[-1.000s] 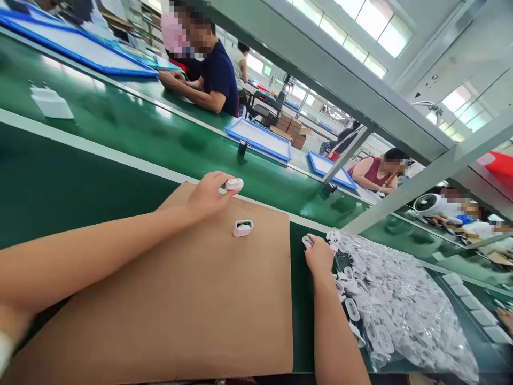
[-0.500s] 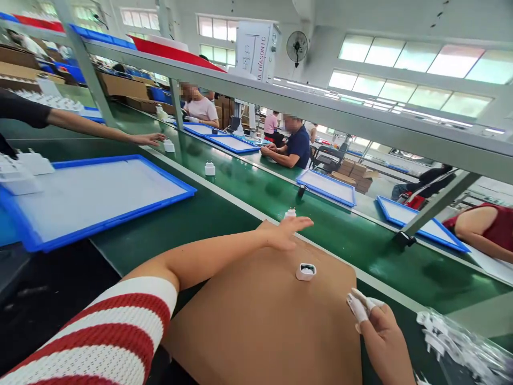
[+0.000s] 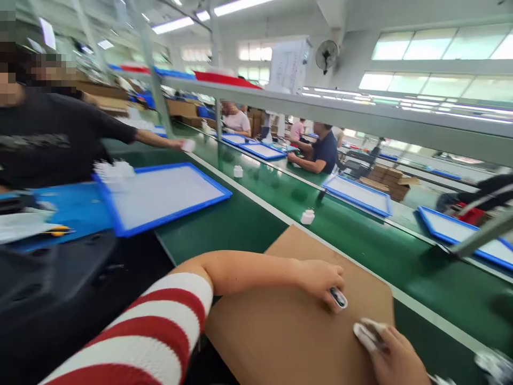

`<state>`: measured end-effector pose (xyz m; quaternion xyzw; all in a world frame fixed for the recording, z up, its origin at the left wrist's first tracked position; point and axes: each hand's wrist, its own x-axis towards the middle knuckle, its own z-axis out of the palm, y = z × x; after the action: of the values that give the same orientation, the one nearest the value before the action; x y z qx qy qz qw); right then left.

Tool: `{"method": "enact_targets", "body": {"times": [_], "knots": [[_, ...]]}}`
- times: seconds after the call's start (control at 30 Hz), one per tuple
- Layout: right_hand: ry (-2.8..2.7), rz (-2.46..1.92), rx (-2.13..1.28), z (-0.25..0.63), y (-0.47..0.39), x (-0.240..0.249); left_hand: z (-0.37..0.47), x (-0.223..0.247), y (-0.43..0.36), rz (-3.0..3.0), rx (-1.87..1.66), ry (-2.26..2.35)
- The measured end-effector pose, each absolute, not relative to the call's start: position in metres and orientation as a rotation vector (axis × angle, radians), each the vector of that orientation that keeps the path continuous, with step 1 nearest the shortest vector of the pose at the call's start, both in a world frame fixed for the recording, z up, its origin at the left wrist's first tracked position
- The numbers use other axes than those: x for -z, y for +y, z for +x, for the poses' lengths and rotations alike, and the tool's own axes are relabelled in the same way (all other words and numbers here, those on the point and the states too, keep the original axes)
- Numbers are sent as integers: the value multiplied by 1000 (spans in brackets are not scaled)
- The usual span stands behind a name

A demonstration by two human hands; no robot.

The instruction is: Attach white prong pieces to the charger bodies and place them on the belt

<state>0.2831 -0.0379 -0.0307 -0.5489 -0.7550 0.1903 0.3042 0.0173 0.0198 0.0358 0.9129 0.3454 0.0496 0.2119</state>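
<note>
My left hand (image 3: 320, 280) is closed around a small white charger housing (image 3: 337, 299). The housing's open end faces right and shows a dark inside. A brown cardboard sheet (image 3: 272, 331) lies beneath the hand. To the right, near the sheet's right edge, my right hand (image 3: 395, 347) is blurred, with white coverings on its fingertips. Its thumb and fingers are drawn together; whatever may be between them cannot be made out. Beyond the sheet, a white plug charger (image 3: 308, 216) stands on the green belt (image 3: 276, 195), prongs up.
Another white charger (image 3: 238, 171) is farther up the belt. At left, a co-worker in a dark shirt (image 3: 60, 139) reaches toward the belt beside a blue-rimmed tray (image 3: 172, 195). A metal shelf beam (image 3: 320, 109) crosses overhead. Clear plastic bagging (image 3: 495, 366) lies at lower right.
My left hand has come back from the belt's edge and taken hold of the charger housing on the cardboard. The view has turned left. The co-worker's hand now holds a white piece.
</note>
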Motion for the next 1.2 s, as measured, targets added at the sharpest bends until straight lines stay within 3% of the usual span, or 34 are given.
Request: {"method": "enact_targets", "body": {"times": [0.17,0.23,0.43,0.63,0.83,0.9,1.1,1.2], "knots": [[-1419,-1461,-963,258,-55,-16,34,-4,-21,2178,-641,1026],[-1353,-1513,-968,251,-52,-19,34,10,-22,2057,-749,929],[-1341,-1430,-1038,240,-55,-13,38,21,-19,1930,-731,918],[-1574,-1361,-638,228,-68,-14,39,22,-18,1843,-727,923],[-1542,-1299,-969,239,-68,-22,37,20,-17,1822,-727,887],[-1605,-1313,-885,243,-68,-25,37,20,-18,1823,-735,880],[-2080,-1351,-163,234,-71,-29,38,27,-16,1831,-743,869],[-2226,-1313,-95,229,-68,-25,38,29,-15,1849,-750,868]]}}
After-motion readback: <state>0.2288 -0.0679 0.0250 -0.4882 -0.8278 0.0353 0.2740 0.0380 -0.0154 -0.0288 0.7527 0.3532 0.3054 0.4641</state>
